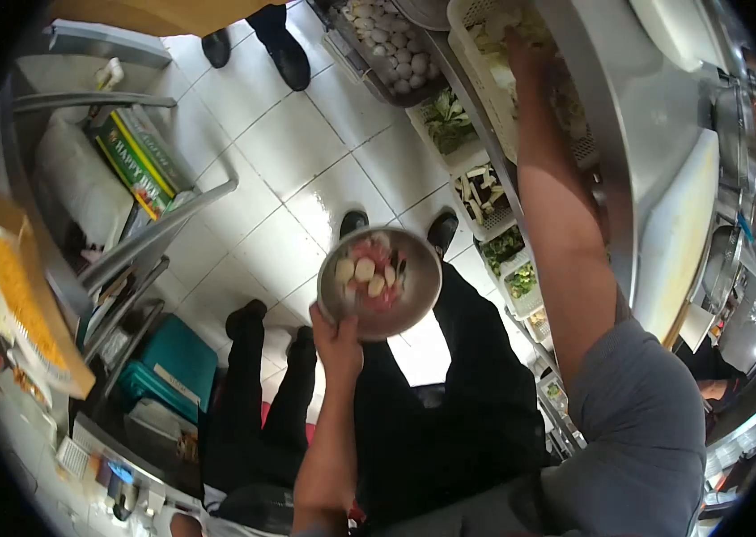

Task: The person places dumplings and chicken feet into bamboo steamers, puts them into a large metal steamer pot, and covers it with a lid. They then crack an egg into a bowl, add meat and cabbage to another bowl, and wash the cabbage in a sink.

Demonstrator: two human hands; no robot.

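Observation:
My left hand point(339, 345) grips the near rim of a round metal bowl point(424, 285), thumb over the edge, holding it above the floor in front of my legs. Inside it lie pink pieces of raw meat point(382, 302) and several pale round slices point(365, 269). My right arm stretches far forward along the counter. At its end my right hand point(526, 63) reaches down into a long cream plastic basket point(465, 55) of pale, leafy-looking vegetable pieces point(496, 22). Its fingers are mostly hidden among those pieces, and I cannot tell what they hold.
Under the counter point(606, 107) stand a crate of white eggs point(396, 54) and baskets of leafy greens point(446, 121) and cut vegetables point(484, 192). A white cutting board point(678, 237) lies at right. Left are metal shelves with a teal bin point(177, 358). Other people's legs point(244, 394) are close by.

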